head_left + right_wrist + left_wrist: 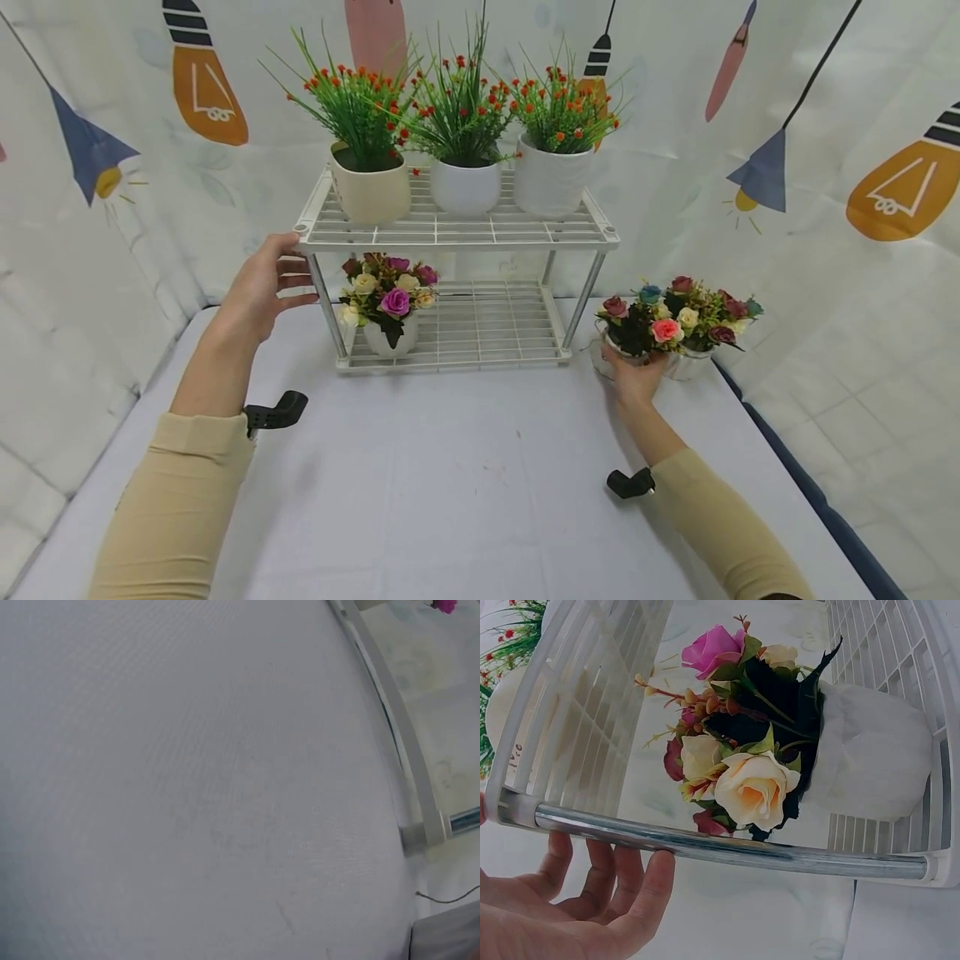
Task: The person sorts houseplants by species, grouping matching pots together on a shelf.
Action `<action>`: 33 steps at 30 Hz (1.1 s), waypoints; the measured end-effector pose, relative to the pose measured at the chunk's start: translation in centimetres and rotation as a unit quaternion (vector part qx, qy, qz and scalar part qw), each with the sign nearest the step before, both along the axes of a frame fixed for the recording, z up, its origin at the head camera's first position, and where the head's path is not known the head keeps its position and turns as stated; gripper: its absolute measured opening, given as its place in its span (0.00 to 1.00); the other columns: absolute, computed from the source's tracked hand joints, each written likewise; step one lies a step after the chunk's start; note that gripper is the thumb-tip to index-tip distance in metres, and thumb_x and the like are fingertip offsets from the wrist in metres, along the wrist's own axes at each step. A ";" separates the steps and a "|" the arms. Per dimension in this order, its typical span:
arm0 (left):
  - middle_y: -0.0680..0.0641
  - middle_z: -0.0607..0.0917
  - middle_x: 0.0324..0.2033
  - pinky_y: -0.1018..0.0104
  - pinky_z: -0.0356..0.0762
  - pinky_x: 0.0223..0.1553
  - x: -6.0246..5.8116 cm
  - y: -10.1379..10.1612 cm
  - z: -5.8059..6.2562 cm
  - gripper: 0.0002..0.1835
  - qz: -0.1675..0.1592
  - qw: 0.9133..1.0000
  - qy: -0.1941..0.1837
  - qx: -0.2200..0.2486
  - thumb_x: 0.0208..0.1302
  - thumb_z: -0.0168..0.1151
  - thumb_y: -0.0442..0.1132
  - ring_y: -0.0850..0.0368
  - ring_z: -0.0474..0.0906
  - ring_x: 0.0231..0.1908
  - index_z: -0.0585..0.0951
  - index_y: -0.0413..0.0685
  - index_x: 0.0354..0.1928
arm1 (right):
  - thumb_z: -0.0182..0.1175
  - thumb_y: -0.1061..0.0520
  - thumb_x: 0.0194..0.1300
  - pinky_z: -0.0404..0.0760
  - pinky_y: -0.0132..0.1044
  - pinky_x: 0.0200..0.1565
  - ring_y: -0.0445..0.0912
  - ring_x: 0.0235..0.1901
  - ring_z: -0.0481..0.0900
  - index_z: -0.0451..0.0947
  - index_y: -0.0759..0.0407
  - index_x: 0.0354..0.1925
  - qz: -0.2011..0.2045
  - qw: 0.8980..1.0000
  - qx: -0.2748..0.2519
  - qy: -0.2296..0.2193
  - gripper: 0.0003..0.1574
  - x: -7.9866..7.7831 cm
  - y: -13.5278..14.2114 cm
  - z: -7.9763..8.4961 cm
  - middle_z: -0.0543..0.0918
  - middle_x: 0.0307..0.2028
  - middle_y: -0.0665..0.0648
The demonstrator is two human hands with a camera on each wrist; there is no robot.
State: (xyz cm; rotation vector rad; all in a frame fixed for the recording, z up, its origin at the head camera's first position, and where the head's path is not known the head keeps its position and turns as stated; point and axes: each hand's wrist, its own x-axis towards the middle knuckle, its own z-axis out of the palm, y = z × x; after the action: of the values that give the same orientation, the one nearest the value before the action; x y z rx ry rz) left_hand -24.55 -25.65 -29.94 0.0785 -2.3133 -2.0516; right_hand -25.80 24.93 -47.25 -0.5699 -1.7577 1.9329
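Note:
A white two-tier shelf point(450, 247) with metal posts stands on the table. My left hand point(258, 287) holds its upper left corner, the fingertips against the metal post point(735, 851) in the left wrist view. At the right, my right hand point(636, 377) grips a potted bouquet of artificial roses point(664, 330) low down, around its pot, which is mostly hidden. Another rose pot point(690, 365) stands close behind it. On the lower tier, at the left, sits a white pot of purple and cream roses point(393, 304).
Three pots of red-flowered grass, a cream one point(371, 192), a white one point(465, 187) and a textured white one point(551, 179), line the top tier. A white cloth covers the table point(450, 483). Behind hangs a lamp-patterned curtain point(660, 167). The right wrist view shows mostly tablecloth.

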 end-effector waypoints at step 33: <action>0.47 0.72 0.52 0.59 0.79 0.51 0.0 0.0 -0.2 0.29 0.000 1.000 0.003 -0.022 0.76 0.41 0.68 0.53 0.72 0.52 0.72 0.52 0.57 | 0.78 0.60 0.57 0.48 0.25 0.71 0.42 0.76 0.53 0.45 0.58 0.79 -0.075 0.995 0.056 0.025 0.67 0.3 -1.8 0.0 0.58 0.77 0.55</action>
State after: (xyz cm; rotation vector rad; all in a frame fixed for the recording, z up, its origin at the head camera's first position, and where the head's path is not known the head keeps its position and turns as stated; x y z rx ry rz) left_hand -24.53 -25.61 -30.09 0.0705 -2.3548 -1.9961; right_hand -25.52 23.17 -47.23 -0.5918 -1.7275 1.7219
